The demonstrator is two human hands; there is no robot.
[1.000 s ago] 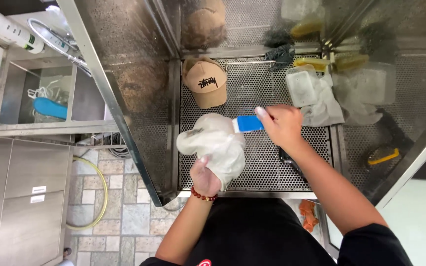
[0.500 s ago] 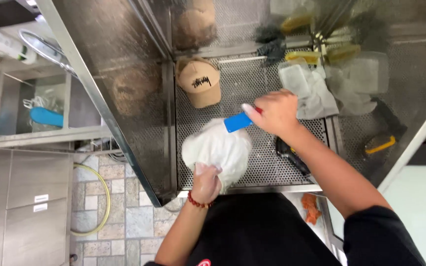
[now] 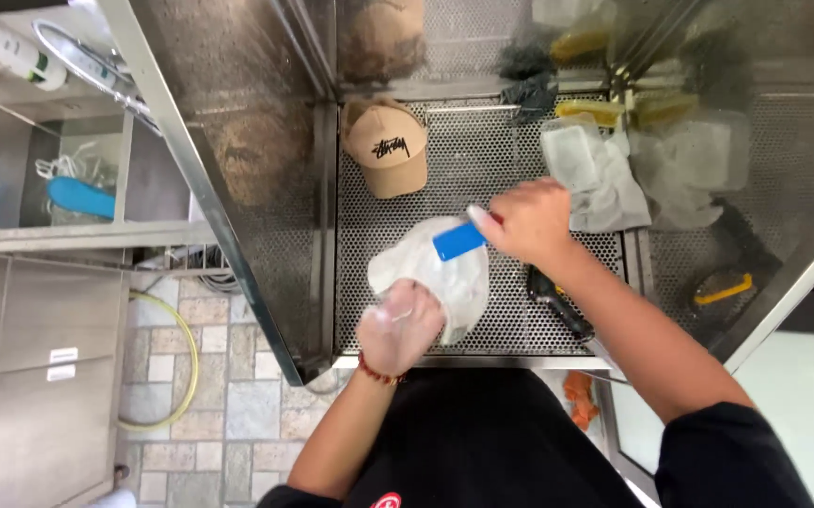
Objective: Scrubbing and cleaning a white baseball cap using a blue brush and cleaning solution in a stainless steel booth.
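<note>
Brushing step, by the look: left hand point(image 3: 399, 325) pins the white fabric cap point(image 3: 435, 273) on the perforated metal tray point(image 3: 491, 160); right hand point(image 3: 529, 221) grips a blue-handled brush point(image 3: 458, 241) on it. Next stroke needs firm hold-down.

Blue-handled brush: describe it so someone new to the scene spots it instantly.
Start at the perforated metal tray in the middle of the steel booth. On it lies a white cap, pinned by the left hand. The blue-handled brush sits across that cap in the right hand; it is the only bright blue thing on the tray.

Perforated metal tray point(image 3: 482, 160); tan cap point(image 3: 387, 147); white cap point(image 3: 430, 275)
</note>
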